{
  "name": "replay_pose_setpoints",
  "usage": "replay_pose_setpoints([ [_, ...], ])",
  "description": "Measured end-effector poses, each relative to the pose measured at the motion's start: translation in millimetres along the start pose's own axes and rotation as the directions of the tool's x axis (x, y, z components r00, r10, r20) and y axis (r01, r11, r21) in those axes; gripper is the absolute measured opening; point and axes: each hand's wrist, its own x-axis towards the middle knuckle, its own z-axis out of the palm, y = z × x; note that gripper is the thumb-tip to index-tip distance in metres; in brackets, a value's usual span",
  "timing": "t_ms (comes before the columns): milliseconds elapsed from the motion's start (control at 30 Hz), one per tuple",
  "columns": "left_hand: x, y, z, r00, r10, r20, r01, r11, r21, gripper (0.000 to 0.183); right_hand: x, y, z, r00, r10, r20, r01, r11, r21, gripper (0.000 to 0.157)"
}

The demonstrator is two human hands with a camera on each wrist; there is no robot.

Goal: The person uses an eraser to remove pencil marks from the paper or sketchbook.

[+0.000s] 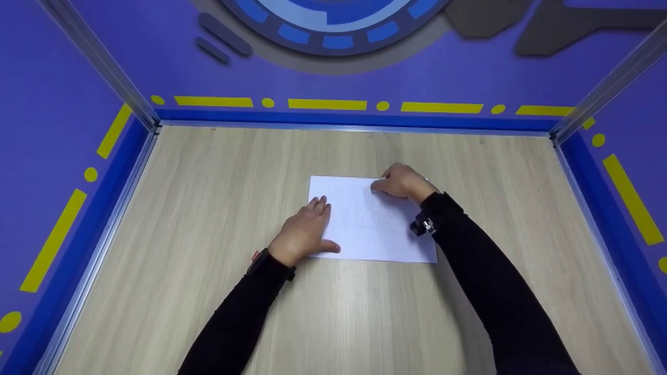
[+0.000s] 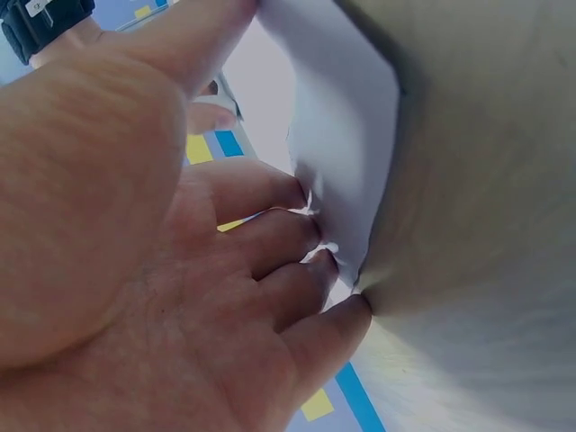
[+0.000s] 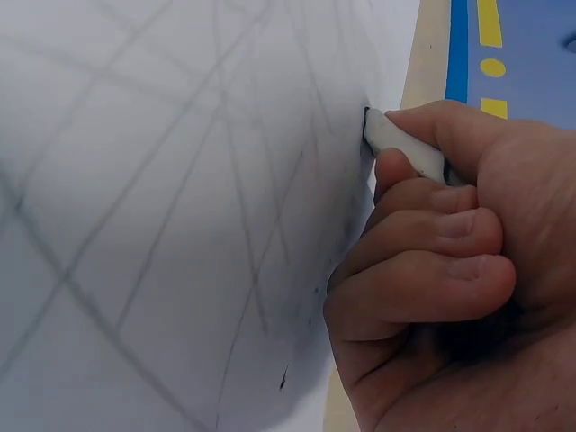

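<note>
A white sheet of paper (image 1: pixel 365 242) lies on the wooden table, with faint crossing pencil lines (image 3: pixel 162 211) that show clearly in the right wrist view. My left hand (image 1: pixel 303 232) rests on the sheet's left side, fingers and thumb spread, fingertips pressing near its edge; the left wrist view has this hand (image 2: pixel 225 261) from the palm side. Near the far edge of the paper, my right hand (image 1: pixel 402 182) pinches a white eraser (image 3: pixel 407 148) between thumb and index finger. The eraser's darkened tip meets the paper, and the other fingers curl in below it. Small dark crumbs (image 3: pixel 284 378) lie on the sheet.
The pale wooden table (image 1: pixel 208 208) spreads out around the sheet. Blue-purple panels (image 1: pixel 323 86) with yellow dashes stand at the back and both sides, edged by metal rails (image 1: pixel 354 128). Black bands with small devices (image 1: pixel 424 224) are on the wrists.
</note>
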Motion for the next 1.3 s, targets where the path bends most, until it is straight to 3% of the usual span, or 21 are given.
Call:
replay_pose_setpoints([
  [233, -0.2, 1.5, 0.1, 1.000, -0.006, 0.014, 0.006, 1.000, -0.010, 0.111, -8.5, 24.5, -12.4, 0.999, 0.031, 0.007, -0.031, 1.000, -0.002, 0.038],
  [433, -0.5, 1.9, 0.5, 1.000, -0.010, 0.013, 0.011, 1.000, -0.020, 0.110, -13.6, 42.2, -22.9, 0.999, 0.035, 0.008, -0.035, 0.999, -0.009, 0.038],
  [600, -0.2, 2.2, 0.5, 1.000, -0.001, 0.011, 0.001, 1.000, -0.013, 0.110, -17.8, 58.8, -32.4, 0.999, 0.052, 0.002, -0.052, 0.999, -0.007, 0.050],
  [1000, -0.1, 1.4, 0.1, 1.000, -0.012, 0.023, 0.012, 1.000, -0.004, 0.111, -29.3, 93.1, -51.0, 0.995, 0.098, 0.009, -0.098, 0.995, 0.012, 0.043],
  [1300, -1.0, -0.6, -0.4, 1.000, 0.011, 0.010, -0.011, 1.000, -0.003, 0.110, -34.4, 103.5, -53.9, 0.998, 0.060, -0.011, -0.059, 0.998, 0.015, 0.046],
])
